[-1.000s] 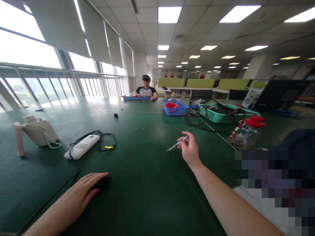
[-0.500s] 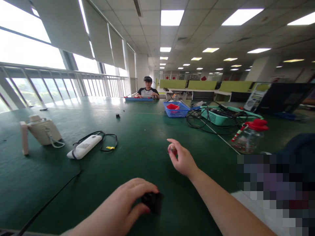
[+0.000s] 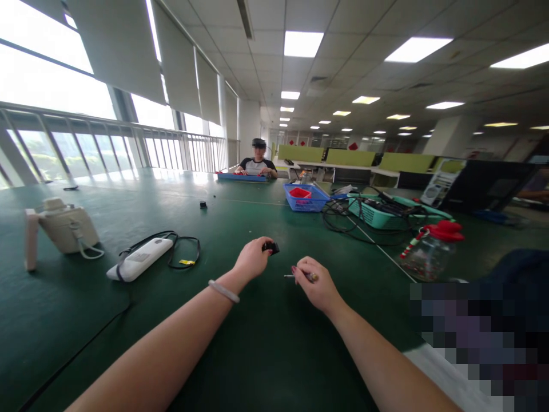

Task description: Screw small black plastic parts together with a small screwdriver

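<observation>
My left hand (image 3: pixel 254 257), with a pale band on its wrist, holds a small black block (image 3: pixel 271 248) between thumb and fingers; its exact kind does not show. To its right, my right hand (image 3: pixel 316 285) is closed on a small screwdriver (image 3: pixel 314 277). The screwdriver's thin metal shaft points left, and the amber-coloured end of its handle shows by the curled fingers. Shaft and black block are apart. Both hands are over the green table (image 3: pixel 240 355).
On the left are a white device (image 3: pixel 143 258) with a black cord and a beige bottle (image 3: pixel 68 226). A blue basket (image 3: pixel 306 200), a teal basket (image 3: pixel 373 214) of cables and a red-lidded jar (image 3: pixel 433 252) stand right. A person (image 3: pixel 257 163) sits at the far end.
My left hand has moved forward and right with the black block, from near the table's front edge. My right hand has turned and closed, bringing the screwdriver's shaft into sight.
</observation>
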The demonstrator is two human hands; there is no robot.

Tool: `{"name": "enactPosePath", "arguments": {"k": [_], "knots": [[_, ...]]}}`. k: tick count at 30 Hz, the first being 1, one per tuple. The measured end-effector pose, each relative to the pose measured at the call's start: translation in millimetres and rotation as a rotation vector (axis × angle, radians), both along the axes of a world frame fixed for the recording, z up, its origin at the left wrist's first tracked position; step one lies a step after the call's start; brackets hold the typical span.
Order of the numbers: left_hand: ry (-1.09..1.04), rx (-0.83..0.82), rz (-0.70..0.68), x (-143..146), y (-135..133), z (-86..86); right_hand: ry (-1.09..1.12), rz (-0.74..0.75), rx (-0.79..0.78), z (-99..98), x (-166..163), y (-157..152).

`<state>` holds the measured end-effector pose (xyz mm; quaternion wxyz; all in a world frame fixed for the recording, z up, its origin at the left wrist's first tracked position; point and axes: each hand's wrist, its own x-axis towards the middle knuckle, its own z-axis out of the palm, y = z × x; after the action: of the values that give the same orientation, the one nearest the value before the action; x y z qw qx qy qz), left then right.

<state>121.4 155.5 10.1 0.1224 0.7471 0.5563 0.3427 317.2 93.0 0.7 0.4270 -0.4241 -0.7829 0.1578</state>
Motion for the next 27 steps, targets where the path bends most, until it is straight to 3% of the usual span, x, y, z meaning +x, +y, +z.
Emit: {"name": "enactPosePath", "arguments": {"k": [8,14,18,24,27], "knots": [[0.195,-0.019,-0.169,5,14,-32.2,-0.019,-0.044,-0.033,-7.1,-4,4],[0.089,-0.080,-0.178,-1,18,-43.9,-0.026,-0.232,-0.148,-9.3,-4,5],[0.057,-0.091,-0.199,-2,14,-43.3,-0.062,-0.129,-0.298,-13.7,-4,5],[0.104,-0.047,-0.174,-2,9,-40.1,-0.240,-0.058,-0.085,-5.7,-13,-6],[0.136,-0.019,-0.180,-2,10,-42.0,-0.351,0.007,-0.057,0.6,-19,-15]]}}
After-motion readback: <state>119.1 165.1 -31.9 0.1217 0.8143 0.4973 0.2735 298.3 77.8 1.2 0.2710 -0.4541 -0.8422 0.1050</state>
